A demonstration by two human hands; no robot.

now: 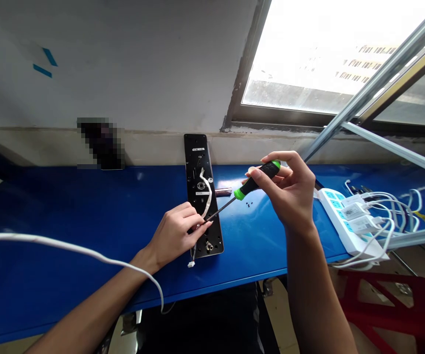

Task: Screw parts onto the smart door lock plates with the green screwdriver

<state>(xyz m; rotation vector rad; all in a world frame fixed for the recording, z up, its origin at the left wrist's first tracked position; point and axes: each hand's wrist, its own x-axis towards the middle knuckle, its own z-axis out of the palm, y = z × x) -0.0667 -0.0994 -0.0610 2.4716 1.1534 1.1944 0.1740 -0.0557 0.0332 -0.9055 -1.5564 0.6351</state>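
Observation:
My right hand (289,187) grips the green-and-black handle of a screwdriver (250,187) in its fingertips. The shaft slants down to the left onto a long black panel (216,235). Near the tip, my left hand (177,228) rests on the panel with thumb and fingers pinched together; what lies between them is hidden. A white-wrapped cable (208,196) runs along the panel toward those fingers. Below them, a small white connector (191,264) on a dark lead hangs past the panel's left edge. A metal fitting (209,246) sits at the panel's near end.
Several tiny dark screws (249,204) and a brownish roll (223,191) lie right of the panel on the blue table (87,211). A power strip (336,216) with chargers stands at right. A white cable (98,254) crosses my left forearm. A red stool (393,300) stands below right.

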